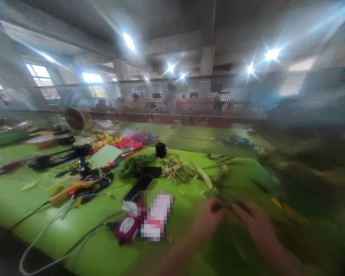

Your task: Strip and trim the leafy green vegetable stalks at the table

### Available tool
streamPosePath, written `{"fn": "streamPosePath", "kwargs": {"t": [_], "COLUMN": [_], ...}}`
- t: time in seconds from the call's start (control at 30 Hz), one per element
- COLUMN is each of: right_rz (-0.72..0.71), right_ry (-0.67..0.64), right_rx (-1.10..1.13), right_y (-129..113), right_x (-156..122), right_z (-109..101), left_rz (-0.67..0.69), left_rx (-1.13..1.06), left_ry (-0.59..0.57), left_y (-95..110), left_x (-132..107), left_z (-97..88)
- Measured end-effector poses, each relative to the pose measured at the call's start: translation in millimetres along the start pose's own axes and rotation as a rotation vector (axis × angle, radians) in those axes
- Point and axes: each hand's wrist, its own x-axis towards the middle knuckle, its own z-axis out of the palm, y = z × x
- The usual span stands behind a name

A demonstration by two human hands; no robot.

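Note:
My left hand (pixel 208 218) and my right hand (pixel 254 222) meet low in the view over the green table (pixel 31 203), both smeared by motion. Their fingers pinch together around dark green stems or leaves (pixel 224 209) between them. What exactly they hold is too blurred to name. A heap of green foliage (pixel 301 180) spreads to the right of my right hand. Pale cut plant scraps (pixel 176 168) lie on the table beyond my left hand.
A black phone (pixel 139 187), a pink gadget with white cable (pixel 126 228), a glue gun (pixel 67 189), a dark cup (pixel 161 149) and colourful petals (pixel 120 142) lie left. A perforated metal screen (pixel 189 111) backs the table; people sit behind it.

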Motion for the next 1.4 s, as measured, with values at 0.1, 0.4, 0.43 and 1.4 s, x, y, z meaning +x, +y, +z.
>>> {"fn": "streamPosePath", "kwargs": {"t": [0.1,0.4,0.43,1.4], "right_rz": [-0.014,-0.075,-0.078,-0.067], "right_ry": [0.013,0.013,0.016,-0.038], "right_rx": [-0.013,-0.135,-0.124,-0.119], "right_y": [-0.1,8.3,7.7,16.8], "right_x": [0.3,2.5,2.8,-1.1], "right_z": [0.3,-4.6,-5.0,-4.8], "left_rz": [-0.004,-0.019,-0.019,-0.166], "left_rx": [-0.056,-0.150,-0.137,-0.301], "left_ry": [0.013,0.039,0.027,0.069], "left_y": [2.6,11.9,10.6,13.6], "left_x": [-1.6,-3.7,-3.3,-6.5], "left_z": [1.7,3.1,3.0,9.1]}}
